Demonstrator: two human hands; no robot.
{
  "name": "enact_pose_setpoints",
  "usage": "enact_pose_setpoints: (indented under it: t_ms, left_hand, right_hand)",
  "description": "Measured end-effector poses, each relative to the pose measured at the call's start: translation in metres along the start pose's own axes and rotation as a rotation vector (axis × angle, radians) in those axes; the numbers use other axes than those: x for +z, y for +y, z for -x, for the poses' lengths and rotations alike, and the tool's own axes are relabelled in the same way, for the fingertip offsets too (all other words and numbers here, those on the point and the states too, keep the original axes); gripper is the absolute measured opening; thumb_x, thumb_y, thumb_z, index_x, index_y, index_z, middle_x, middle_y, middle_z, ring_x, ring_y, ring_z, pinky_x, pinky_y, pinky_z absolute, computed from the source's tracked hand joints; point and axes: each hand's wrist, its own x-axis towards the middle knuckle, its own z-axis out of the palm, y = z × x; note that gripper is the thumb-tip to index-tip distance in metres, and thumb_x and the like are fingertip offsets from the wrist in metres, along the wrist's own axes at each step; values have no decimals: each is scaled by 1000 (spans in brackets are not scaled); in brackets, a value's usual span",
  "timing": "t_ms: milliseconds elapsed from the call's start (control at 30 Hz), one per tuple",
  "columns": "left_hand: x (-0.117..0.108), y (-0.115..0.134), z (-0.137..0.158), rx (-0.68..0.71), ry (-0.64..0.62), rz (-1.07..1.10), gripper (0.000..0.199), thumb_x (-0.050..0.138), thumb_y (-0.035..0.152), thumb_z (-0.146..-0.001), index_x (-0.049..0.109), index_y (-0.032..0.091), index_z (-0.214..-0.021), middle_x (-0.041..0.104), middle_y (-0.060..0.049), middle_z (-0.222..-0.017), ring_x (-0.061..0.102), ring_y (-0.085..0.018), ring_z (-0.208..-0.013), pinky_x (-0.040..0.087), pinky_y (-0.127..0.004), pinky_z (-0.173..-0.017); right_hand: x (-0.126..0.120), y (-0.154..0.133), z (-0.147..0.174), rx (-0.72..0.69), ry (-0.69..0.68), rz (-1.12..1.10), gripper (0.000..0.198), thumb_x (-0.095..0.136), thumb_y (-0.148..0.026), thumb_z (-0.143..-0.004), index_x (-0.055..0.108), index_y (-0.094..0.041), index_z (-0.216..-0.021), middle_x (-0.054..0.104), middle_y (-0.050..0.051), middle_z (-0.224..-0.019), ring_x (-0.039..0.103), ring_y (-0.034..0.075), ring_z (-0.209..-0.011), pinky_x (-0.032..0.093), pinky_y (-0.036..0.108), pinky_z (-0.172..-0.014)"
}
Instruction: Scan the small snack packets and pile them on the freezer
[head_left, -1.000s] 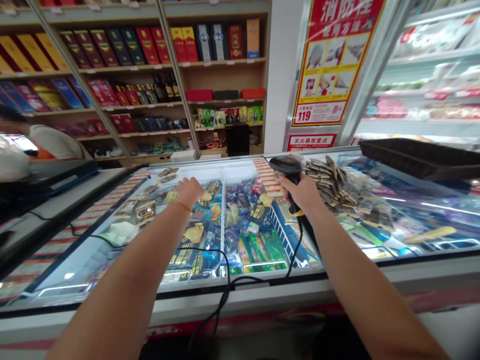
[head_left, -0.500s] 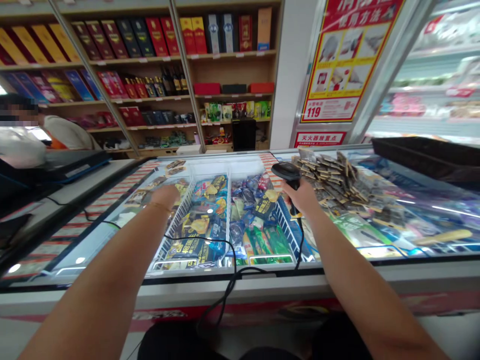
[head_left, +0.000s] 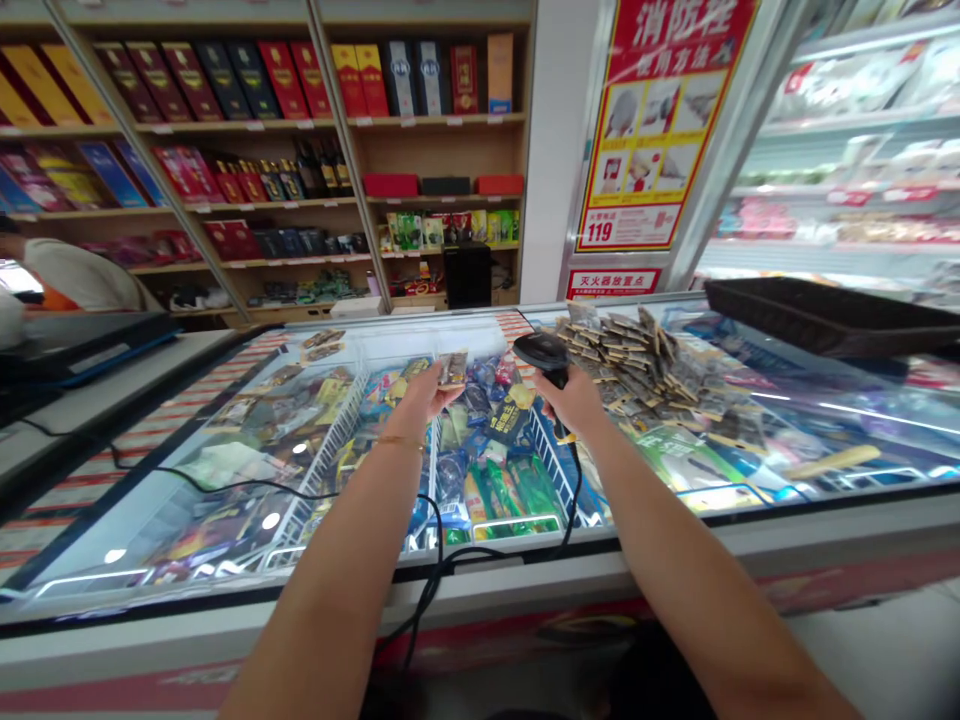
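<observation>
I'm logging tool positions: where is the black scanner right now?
In the head view, the black scanner is just right of centre, in the right hand, left of the piled packets.

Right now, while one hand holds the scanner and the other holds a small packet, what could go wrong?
The black cable passes beneath the left forearm and hangs over the front edge of the chest, so it might snag. The left hand seems to hold the small packet by one side, so it could slip. The heaped packets lie close to the scanner in the right hand; a bump might scatter some.
</observation>
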Motion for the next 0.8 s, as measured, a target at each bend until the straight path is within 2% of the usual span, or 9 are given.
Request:
enact_pose_setpoints:
  t_ms: [67, 133, 267, 433, 533, 633, 733, 800]
  left_hand:
    - [1, -9, 5, -33, -25, 27, 26, 79, 36, -78, 62, 19, -90, 70, -5, -80, 71, -19, -77, 61, -39, -79]
    - [0, -14, 9, -46, -40, -16, 30, 86, 31, -68, 65, 19, -86, 70, -4, -79, 71, -19, -77, 61, -38, -78]
    - [-6, -16, 12, 63, -33, -211, 28, 85, 29, -62, 73, 20, -86, 73, -4, -79, 72, -24, -82, 59, -37, -74]
    - [-7, -22, 11, 186, -158, -360, 46, 85, 14, -48, 72, 17, -93, 73, -3, -78, 71, -24, -79, 56, -36, -75]
    - [-5, -21, 14, 222, -180, -476, 47, 80, 8, -49, 69, 17, -94, 70, -1, -75, 69, -22, -74, 55, -35, -75]
    - [-4, -13, 17, 363, -118, -655, 41, 77, 9, -55, 70, 19, -95, 70, -2, -79, 69, -22, -80, 54, -34, -80]
    - [-5, -6, 19, 525, -56, -814, 26, 74, 13, -63, 69, 21, -88, 72, -4, -87, 68, -23, -90, 52, -34, -89]
    - [-7, -7, 20, 537, -81, -873, 16, 72, 16, -67, 67, 21, -82, 73, -5, -89, 68, -22, -90, 51, -34, -89]
  right_hand:
    - [0, -2, 1, -15, -5, 14, 28, 65, -48, -82, 57, -21, -81, 57, -2, -45, 60, 17, -39, 45, 24, -43]
    - [0, -3, 2, -20, -20, 21, 29, 65, -50, -81, 55, -22, -81, 58, -2, -46, 60, 18, -40, 46, 24, -43]
    - [0, -5, 4, -11, -30, 18, 30, 67, -51, -80, 56, -23, -80, 59, 0, -48, 61, 18, -41, 46, 25, -42]
    - [0, -7, 7, 1, 0, 33, 30, 67, -49, -81, 60, -20, -86, 60, 0, -51, 61, 18, -42, 47, 25, -43]
    - [0, -8, 9, -12, 16, 26, 31, 66, -49, -81, 60, -19, -85, 61, 1, -53, 62, 18, -42, 48, 25, -45]
    - [0, -9, 10, -17, 16, 13, 32, 67, -50, -80, 60, -19, -83, 60, 1, -52, 62, 18, -42, 47, 25, -44]
    - [0, -9, 9, -12, 1, 8, 32, 67, -51, -79, 59, -20, -82, 60, 1, -51, 61, 18, -41, 46, 25, -42]
    - [0, -8, 8, -12, -2, 16, 32, 67, -51, -79, 58, -20, -80, 60, 1, -50, 60, 18, -40, 45, 25, -42]
